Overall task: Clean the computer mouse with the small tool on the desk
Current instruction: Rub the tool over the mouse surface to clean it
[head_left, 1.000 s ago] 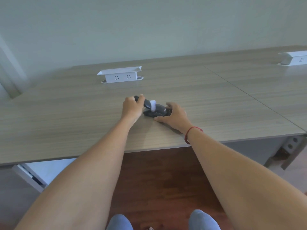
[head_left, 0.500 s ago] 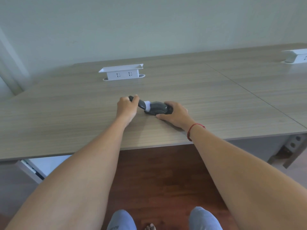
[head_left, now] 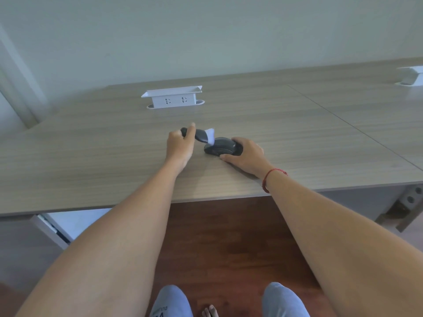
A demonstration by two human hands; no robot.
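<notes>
Behind left hand point(head_left: 178, 146), brush point(head_left: 201, 135) handle.

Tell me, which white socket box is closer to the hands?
The socket box straight behind the left hand and the mouse. The other socket box sits far off at the right edge.

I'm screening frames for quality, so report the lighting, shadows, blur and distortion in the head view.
Head view: soft, even light, no hard glare on the desk; faint shadows beside the right hand and mouse; the white bristles of the brush in the left hand look slightly smeared; wide-angle stretch enlarges the forearms and bends the desk's edges; the power socket box is sharp.
</notes>
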